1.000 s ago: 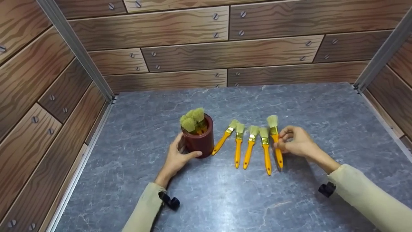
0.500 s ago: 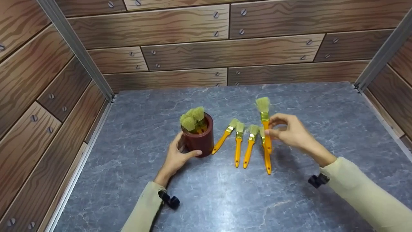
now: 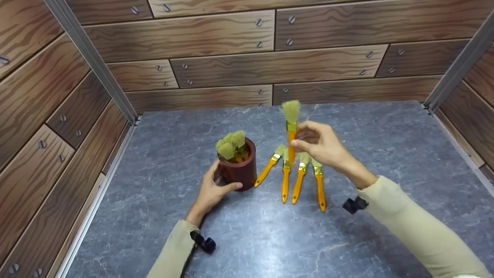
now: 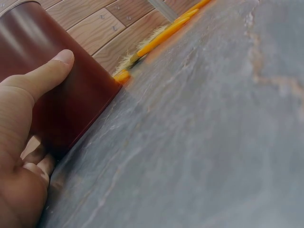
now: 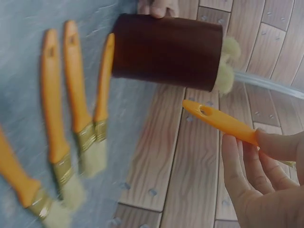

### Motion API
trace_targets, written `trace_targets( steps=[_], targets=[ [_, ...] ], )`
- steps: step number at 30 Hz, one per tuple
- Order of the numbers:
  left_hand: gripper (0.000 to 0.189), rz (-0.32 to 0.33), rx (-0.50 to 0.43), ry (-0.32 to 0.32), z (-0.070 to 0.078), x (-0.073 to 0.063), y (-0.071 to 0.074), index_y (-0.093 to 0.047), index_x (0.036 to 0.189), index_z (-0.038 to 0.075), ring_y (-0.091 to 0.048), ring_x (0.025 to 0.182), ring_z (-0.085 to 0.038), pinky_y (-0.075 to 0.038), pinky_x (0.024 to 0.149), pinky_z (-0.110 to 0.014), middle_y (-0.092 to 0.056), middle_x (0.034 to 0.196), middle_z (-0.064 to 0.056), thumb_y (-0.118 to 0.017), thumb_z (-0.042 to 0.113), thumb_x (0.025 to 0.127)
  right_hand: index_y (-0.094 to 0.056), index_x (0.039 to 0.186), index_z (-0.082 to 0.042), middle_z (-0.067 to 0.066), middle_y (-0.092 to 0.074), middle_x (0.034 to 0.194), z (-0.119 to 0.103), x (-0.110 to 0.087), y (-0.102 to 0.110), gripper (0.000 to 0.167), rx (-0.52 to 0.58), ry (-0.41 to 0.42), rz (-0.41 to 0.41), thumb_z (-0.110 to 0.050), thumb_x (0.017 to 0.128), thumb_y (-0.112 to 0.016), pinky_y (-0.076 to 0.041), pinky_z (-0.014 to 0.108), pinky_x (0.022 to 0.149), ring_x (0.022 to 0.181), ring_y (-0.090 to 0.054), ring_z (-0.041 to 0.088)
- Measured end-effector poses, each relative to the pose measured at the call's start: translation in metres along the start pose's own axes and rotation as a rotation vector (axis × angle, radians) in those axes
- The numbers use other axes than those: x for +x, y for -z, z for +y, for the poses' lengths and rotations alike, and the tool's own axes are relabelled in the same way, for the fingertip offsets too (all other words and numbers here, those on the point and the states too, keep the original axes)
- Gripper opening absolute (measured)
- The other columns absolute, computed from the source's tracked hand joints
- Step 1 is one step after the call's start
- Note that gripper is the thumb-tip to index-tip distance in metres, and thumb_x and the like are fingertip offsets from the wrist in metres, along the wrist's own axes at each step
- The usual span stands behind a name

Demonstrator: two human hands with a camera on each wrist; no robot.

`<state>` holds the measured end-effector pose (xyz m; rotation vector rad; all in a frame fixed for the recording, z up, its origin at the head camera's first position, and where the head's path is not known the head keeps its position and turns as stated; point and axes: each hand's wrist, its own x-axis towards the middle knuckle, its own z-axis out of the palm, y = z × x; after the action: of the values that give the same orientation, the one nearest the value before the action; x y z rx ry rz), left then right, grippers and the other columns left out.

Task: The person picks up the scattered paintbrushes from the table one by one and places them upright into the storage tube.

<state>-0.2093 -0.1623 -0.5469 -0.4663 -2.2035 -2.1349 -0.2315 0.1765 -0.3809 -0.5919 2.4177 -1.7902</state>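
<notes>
A dark red cylindrical cup (image 3: 239,173) stands upright on the table, several paintbrushes (image 3: 231,144) in it with bristles up. My left hand (image 3: 210,189) holds it from the left, thumb across the front and fingers behind. Between thumb and fingers, my right hand (image 3: 326,146) pinches the orange handle of a paintbrush (image 3: 291,133), raised with its bristles up. In the right wrist view, the free end of that handle (image 5: 221,121) points toward the cup. Beneath it, several more paintbrushes (image 3: 296,187) lie on the table to the right of the cup.
The grey marbled table (image 3: 247,239) is bounded by wood-patterned panels at the back (image 3: 231,34), the left (image 3: 46,154) and the right. Metal posts (image 3: 92,58) mark the corners. A black device is strapped to each wrist.
My right hand has lifted the rightmost paintbrush off the table and carried it left, over the lying brushes toward the cup. My left hand and the cup have stayed put.
</notes>
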Motion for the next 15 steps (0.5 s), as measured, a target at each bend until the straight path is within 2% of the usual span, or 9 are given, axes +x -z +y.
trace_targets(
  steps=[6, 10, 15],
  targets=[
    [0.1, 0.011, -0.001, 0.008, -0.002, -0.001, -0.001, -0.039, 0.166, 0.025, -0.05, 0.151, -0.025, -0.044, 0.125, -0.043, -0.052, 0.162, -0.004, -0.094, 0.011, 0.084, -0.067, 0.124, 0.008, 0.025, -0.074, 0.112, -0.012, 0.013, -0.017, 0.025, 0.016, 0.051, 0.002, 0.005, 0.099, -0.071, -0.068, 0.036, 0.086, 0.093, -0.076, 0.022],
    [0.101, 0.007, 0.001, 0.015, -0.003, -0.002, -0.001, -0.037, 0.167, 0.025, -0.05, 0.15, -0.024, -0.045, 0.124, -0.043, -0.052, 0.162, -0.004, -0.093, 0.011, 0.084, -0.067, 0.124, 0.009, 0.025, -0.074, 0.113, -0.02, 0.02, -0.029, 0.027, 0.058, 0.06, -0.001, 0.007, 0.098, -0.07, -0.067, 0.036, 0.087, 0.094, -0.075, 0.023],
    [0.1, 0.011, -0.017, 0.017, -0.001, -0.002, 0.001, -0.038, 0.166, 0.028, -0.051, 0.149, -0.023, -0.046, 0.123, -0.043, -0.053, 0.161, -0.002, -0.093, 0.011, 0.084, -0.067, 0.128, 0.005, 0.022, -0.075, 0.115, -0.031, 0.029, -0.04, 0.03, 0.06, 0.078, -0.004, 0.005, 0.098, -0.071, -0.067, 0.035, 0.088, 0.096, -0.075, 0.025]
  ],
)
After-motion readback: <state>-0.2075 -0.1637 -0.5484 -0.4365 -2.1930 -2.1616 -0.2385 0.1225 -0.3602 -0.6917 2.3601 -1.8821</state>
